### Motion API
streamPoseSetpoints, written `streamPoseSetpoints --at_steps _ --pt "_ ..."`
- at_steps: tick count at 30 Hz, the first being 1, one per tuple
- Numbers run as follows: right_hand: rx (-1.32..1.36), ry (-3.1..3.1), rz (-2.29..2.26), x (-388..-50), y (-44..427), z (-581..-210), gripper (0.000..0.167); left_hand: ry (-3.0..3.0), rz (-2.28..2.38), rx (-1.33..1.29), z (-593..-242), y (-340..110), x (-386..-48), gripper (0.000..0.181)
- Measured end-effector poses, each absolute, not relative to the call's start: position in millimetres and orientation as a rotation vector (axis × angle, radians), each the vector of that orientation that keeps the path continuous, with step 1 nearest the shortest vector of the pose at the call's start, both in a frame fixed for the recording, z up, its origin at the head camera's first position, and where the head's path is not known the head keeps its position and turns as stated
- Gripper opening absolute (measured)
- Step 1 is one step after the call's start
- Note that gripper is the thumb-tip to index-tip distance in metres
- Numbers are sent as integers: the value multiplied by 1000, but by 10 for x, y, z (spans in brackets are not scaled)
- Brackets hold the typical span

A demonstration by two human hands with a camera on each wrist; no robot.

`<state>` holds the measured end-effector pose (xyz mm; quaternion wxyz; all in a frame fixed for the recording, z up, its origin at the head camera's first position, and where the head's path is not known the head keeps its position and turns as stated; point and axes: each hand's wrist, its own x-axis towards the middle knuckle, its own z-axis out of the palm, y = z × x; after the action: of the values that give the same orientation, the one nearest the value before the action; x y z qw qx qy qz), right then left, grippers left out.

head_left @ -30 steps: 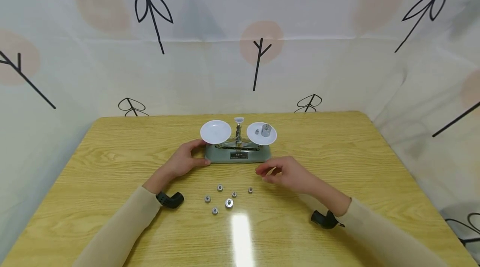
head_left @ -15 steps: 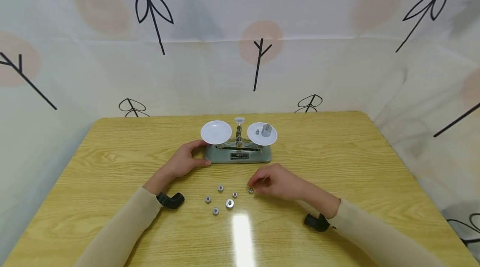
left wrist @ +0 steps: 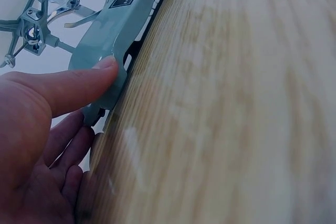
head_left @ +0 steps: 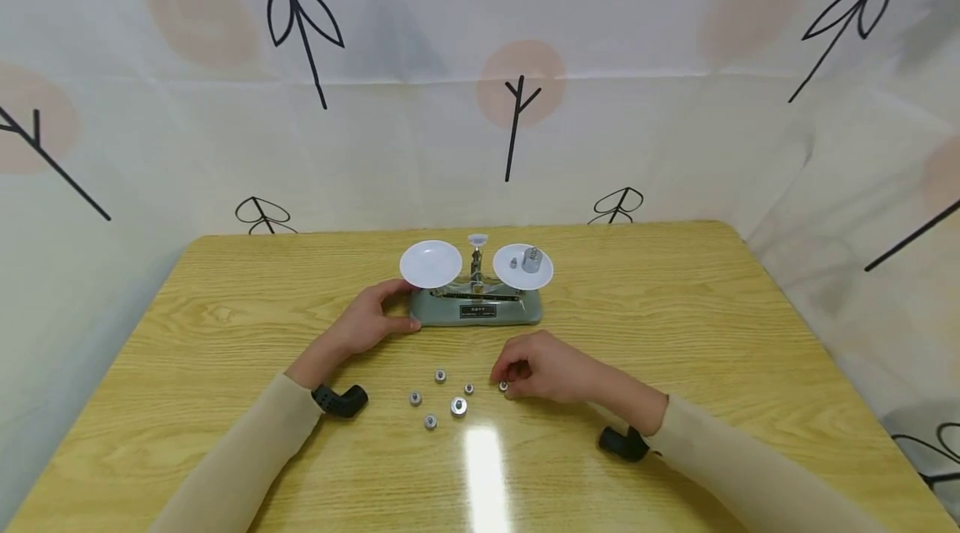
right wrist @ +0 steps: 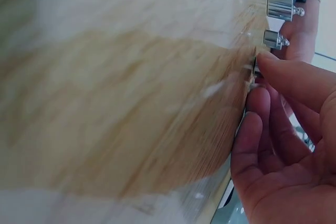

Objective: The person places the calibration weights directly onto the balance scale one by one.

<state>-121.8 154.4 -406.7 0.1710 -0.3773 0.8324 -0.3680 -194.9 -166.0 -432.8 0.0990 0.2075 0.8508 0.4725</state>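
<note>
A balance with a green base point(head_left: 442, 314) stands upright at the middle of the table. My left hand point(head_left: 363, 321) grips its left end, the thumb point(left wrist: 94, 80) on the front and the fingers behind. On its right pan point(head_left: 504, 276) are a large metal weight point(head_left: 532, 261) and a small one point(head_left: 513, 263); nothing lies on the left pan point(head_left: 431, 264). My right hand point(head_left: 547, 366) pinches a small weight point(head_left: 503, 386) on the table between thumb and finger; in the right wrist view, the thumb point(right wrist: 294, 77) mostly hides that weight.
Several metal weights are spread over the table in front of the balance, the widest one point(head_left: 459, 406) nearest the light reflection, with others point(head_left: 440, 376) to its left. A patterned cloth point(head_left: 405, 150) hangs behind the wooden table point(head_left: 675, 291).
My right hand has moved left and toward me from beside the balance's right end and has taken hold of the small weight, which has shifted slightly. My left hand has stayed on the base.
</note>
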Motion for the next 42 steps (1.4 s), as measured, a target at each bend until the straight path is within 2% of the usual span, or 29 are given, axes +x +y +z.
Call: streamPoseSetpoints --at_steps 12,21,30,42 --pt "-1083 2376 -984 -1209 1535 -4073 17 2512 1393 608 -4290 -1637 -1920 63" --pt "-1028 2396 -1006 -1198 1534 -4057 18 2511 1372 604 -3993 -1552 -1764 58" --pt "-993 2416 -1013 -1195 1543 -4049 16 2508 1397 609 -4307 -1637 -1931 63" --pt "-1027 2459 -1034 -1208 1561 -4002 13 2511 1370 604 -4309 -1660 -1943 62"
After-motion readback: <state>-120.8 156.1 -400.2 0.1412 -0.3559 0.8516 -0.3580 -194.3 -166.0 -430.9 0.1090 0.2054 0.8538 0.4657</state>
